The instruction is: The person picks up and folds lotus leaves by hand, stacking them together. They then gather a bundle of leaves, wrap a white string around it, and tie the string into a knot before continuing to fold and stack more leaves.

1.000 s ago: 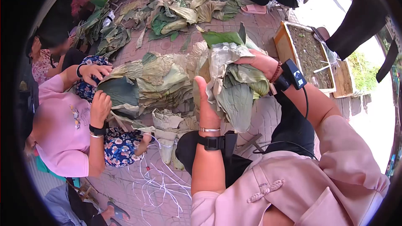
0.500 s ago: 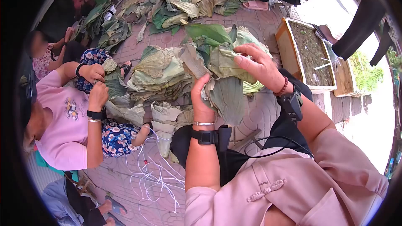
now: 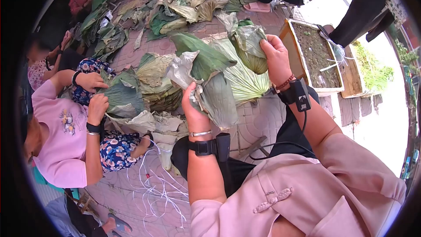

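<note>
My left hand [image 3: 195, 109] grips a few dried lotus leaves, its thumb in front and its fingers hidden behind them. Among these are a grey-green lotus leaf [image 3: 220, 101] hanging down and a crumpled pale one above the thumb. A greener leaf [image 3: 201, 57] spreads over the top. My right hand [image 3: 277, 59] pinches the edge of a folded lotus leaf [image 3: 251, 46], off to the right of the left hand's bundle. Behind and between the hands lies a broad yellow-green leaf [image 3: 247, 85] with fanning ribs.
At left, a co-worker in a pink shirt [image 3: 66, 127] handles a leaf [image 3: 125, 94] beside a leaf stack [image 3: 155, 83]. Loose leaves [image 3: 197, 6] cover the ground at the back. White strings [image 3: 158, 193] lie on the paving. A soil-filled box [image 3: 315, 57] stands at right.
My right hand has drawn a leaf up and to the right, now folded in its pinch. The ribbed leaf behind shows more. The co-worker's leaf is spread wider.
</note>
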Demonstrator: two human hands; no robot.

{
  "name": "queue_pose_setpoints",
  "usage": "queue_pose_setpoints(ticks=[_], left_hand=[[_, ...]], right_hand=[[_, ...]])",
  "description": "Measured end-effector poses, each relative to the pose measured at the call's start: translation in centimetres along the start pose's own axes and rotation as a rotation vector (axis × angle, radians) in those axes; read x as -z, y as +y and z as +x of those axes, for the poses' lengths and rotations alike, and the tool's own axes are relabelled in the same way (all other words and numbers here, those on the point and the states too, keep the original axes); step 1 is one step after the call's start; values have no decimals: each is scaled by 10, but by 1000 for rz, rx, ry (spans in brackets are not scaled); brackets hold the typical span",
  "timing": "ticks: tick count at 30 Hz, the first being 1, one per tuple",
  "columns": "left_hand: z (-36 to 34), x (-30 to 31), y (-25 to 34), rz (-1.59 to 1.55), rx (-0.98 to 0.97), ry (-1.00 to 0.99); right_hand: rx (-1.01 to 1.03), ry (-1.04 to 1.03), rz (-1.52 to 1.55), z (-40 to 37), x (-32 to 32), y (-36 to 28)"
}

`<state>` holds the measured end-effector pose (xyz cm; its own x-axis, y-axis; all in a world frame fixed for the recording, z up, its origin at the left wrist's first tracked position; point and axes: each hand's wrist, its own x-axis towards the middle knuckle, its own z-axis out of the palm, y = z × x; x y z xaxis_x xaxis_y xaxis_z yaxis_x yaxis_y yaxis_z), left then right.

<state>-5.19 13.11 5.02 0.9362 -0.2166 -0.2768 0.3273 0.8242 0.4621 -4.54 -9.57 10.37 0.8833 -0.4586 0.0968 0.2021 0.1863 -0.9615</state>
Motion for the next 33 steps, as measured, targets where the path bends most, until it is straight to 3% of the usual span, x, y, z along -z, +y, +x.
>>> queue_pose_setpoints(ticks=[2,4,6,8,9,11,12,15,18,20,23,24,26,27,32,33], left_hand=[[-5,-5,8,-31,91,-7],[-10,-14,11,50,47,19],[-22,-21,15,72,-58,93],[-21,-15,16,108,-107,84],[-20,-10,17,113,-125,79],[-23,-15,22,56,-68,51],[-24,-16,22,62,-63,53],[-25,-12,26,95,-92,66],[-20,-7,27,69,-80,77],[-20,-6,27,79,-83,72],[-16,-1,28,103,-100,147],[-16,-2,28,104,-98,145],[-17,-4,28,96,-85,117],[-17,-6,29,96,-85,119],[-17,-9,28,45,-84,147],[-16,-8,29,48,-87,148]], right_hand=[[70,12,-71,9,16,9],[156,7,-285,16,31,14],[169,24,-311,19,38,13],[435,28,-707,21,39,8],[434,30,-705,22,36,3],[-301,-76,114,23,32,-5],[-380,-110,140,32,39,10],[-394,28,-267,52,53,55],[-521,32,-417,47,62,71],[-611,-13,-343,40,68,74],[-352,-196,-898,33,70,78],[-352,-193,-897,32,70,78],[-103,-257,-1222,28,70,75],[25,-246,-1278,27,68,73],[272,-228,-1236,28,41,56],[308,-233,-1087,29,32,51]])
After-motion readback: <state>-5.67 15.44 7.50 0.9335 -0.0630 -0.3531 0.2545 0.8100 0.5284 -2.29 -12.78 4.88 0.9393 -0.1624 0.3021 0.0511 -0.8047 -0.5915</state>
